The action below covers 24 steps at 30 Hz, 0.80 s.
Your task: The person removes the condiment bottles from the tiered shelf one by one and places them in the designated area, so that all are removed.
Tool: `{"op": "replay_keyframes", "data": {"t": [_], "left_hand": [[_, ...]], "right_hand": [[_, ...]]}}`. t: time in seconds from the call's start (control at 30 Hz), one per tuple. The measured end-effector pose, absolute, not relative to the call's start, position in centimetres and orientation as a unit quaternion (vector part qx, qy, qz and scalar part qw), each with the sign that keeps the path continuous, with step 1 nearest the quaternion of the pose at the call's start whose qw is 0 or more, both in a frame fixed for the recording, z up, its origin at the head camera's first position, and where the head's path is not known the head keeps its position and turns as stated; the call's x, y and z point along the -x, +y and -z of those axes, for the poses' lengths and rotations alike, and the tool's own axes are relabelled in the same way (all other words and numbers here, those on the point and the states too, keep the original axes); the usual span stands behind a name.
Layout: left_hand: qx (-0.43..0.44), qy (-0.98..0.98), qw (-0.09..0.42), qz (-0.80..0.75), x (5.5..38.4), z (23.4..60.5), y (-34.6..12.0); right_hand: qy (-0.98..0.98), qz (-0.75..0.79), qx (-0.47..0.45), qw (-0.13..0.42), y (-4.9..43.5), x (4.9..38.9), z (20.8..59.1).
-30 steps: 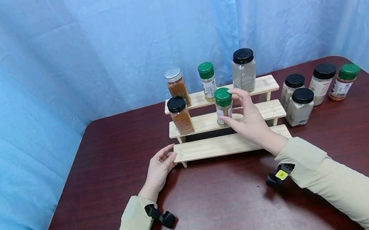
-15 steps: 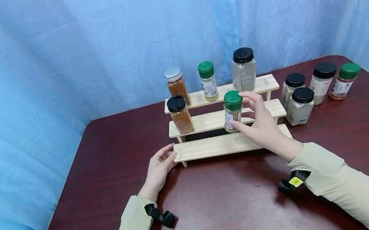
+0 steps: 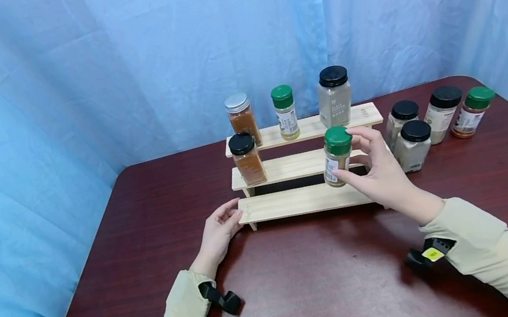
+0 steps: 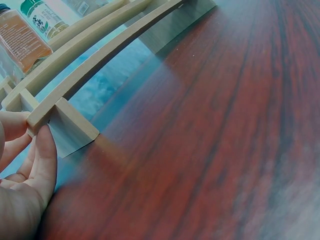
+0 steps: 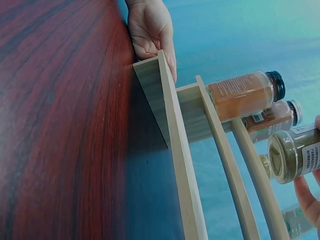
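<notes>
My right hand (image 3: 377, 169) pinches a green-capped spice jar (image 3: 336, 159) between thumb and fingers. The jar is tilted slightly and overlaps the middle and front tiers of the wooden rack (image 3: 291, 203) in the head view. In the right wrist view the jar's base (image 5: 280, 156) shows clear of the shelf boards. My left hand (image 3: 216, 236) pinches the left end of the rack's front board, thumb (image 4: 46, 155) below its edge in the left wrist view. On the middle tier stands a black-capped jar of orange-brown powder (image 3: 248, 162).
The top tier holds a silver-capped jar (image 3: 243, 118), another green-capped jar (image 3: 286, 114) and a large black-capped jar (image 3: 335, 98). Right of the rack stand black-capped jars (image 3: 414, 147) and a green-capped red jar (image 3: 472, 115). Blue curtain (image 3: 168, 55) hangs behind the dark table (image 3: 165, 195).
My right hand has lifted the green-capped jar off the middle tier and carried it to the right and toward me. My left hand has stayed on the front board's end.
</notes>
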State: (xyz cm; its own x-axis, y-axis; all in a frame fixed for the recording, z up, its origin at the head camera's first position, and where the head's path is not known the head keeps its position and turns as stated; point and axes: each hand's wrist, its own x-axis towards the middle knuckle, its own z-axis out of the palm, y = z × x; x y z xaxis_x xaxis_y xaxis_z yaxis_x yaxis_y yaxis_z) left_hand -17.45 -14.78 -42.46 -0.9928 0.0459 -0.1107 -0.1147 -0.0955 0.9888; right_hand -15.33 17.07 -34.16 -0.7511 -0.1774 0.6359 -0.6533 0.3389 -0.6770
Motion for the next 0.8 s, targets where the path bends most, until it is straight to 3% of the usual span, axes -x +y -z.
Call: {"op": "replay_keyframes", "data": {"t": [0.37,0.8], "left_hand": [[0.026,0.674,0.055,-0.736,17.4,42.6,-14.9],[0.018,0.677,0.056,-0.733,17.6,42.5,-14.9]], "right_hand": [[-0.787,-0.496,-0.274,0.246,18.8,14.6,34.0],[-0.83,-0.448,-0.202,0.262,22.9,14.1,34.0]]}}
